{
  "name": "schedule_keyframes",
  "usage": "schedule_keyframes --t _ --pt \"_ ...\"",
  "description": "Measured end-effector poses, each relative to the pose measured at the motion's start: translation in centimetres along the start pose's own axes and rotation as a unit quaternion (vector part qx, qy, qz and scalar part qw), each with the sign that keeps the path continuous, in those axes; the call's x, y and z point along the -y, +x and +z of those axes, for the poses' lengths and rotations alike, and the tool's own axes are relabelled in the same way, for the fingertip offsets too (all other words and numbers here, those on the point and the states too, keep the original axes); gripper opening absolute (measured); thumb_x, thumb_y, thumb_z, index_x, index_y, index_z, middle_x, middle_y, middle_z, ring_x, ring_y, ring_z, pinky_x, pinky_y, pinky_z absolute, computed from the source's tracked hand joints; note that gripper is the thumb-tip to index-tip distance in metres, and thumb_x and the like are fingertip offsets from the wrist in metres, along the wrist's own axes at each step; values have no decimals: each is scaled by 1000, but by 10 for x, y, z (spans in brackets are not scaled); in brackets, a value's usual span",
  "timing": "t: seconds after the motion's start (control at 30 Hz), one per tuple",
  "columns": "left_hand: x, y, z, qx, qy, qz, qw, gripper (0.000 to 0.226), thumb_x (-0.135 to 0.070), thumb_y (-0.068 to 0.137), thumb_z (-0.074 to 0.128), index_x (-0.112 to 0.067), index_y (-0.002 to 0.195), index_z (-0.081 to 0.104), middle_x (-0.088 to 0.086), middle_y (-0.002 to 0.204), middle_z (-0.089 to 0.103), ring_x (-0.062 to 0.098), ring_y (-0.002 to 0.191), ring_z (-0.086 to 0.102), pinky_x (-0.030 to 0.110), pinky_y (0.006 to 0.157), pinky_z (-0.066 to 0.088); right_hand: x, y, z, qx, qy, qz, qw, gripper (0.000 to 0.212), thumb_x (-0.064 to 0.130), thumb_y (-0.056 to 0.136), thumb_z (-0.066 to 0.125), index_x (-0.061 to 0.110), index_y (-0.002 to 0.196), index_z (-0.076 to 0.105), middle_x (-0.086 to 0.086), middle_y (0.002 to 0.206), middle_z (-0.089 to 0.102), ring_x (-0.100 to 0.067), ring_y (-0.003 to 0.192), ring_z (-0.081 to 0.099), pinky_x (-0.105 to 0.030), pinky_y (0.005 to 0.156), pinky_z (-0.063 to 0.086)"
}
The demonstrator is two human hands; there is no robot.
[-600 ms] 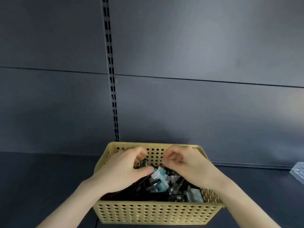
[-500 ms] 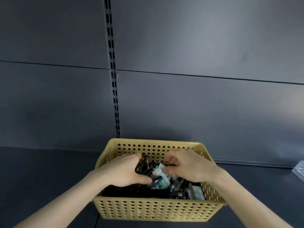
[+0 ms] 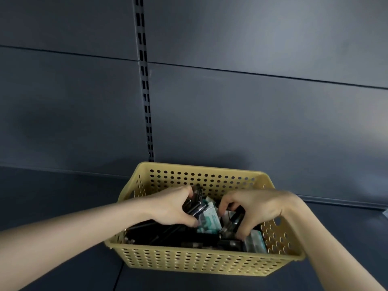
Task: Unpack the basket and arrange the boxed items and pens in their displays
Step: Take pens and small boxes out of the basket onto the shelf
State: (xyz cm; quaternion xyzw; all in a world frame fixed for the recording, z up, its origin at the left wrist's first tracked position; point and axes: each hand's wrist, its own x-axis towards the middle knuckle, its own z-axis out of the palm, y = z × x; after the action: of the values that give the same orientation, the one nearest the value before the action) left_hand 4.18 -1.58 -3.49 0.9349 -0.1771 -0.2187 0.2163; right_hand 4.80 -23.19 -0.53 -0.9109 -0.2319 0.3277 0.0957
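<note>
Unpacking step, early on. Yellow basket (image 3: 201,263) sits lower centre on the shelf (image 3: 52,196), full. My left hand (image 3: 170,208) grips a bunch of black pens (image 3: 194,204); my right hand (image 3: 256,208) curls round a dark box (image 3: 233,222). Next I'd lift both clear. No displays in view.

Much lost inside the basket (image 3: 189,263)
The left hand (image 3: 172,208) gripped a dark bundle (image 3: 194,204) too blurred to name; the right hand (image 3: 256,208) hid its fingertips among boxes (image 3: 210,219) with unreadable print; a pale object (image 3: 386,213) was cut by the right edge.
</note>
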Motion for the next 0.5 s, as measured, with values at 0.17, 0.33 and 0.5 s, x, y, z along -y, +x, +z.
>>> schedule_keyframes --t 0.17,0.33,0.5 --pt "-1 4 2 5 -42 -17 999 72 -43 79 71 -14 137 39 -2 136 44 13 121 44 25 100 38 -3 3 4 -5 -39 -6 999 57 18 66 78 34 114 53 11 124 43 -13 116 43 -31 91 44" --pt "-2 6 3 35 -129 -26 991 26 -27 86 68 -8 101 61 8 99 65 23 91 61 29 78 45 -7 9 7 -76 22 -52 996 21 20 77 75 17 96 65 1 101 59 -13 92 54 -28 77 41" --pt "-2 3 2 35 -195 -38 979 7 -17 95 52 -11 95 51 7 90 51 17 81 47 28 72 38 -6 10 7 -103 51 -87 990 11 28 91 59 32 86 49 16 83 51 1 75 47 -17 63 36"
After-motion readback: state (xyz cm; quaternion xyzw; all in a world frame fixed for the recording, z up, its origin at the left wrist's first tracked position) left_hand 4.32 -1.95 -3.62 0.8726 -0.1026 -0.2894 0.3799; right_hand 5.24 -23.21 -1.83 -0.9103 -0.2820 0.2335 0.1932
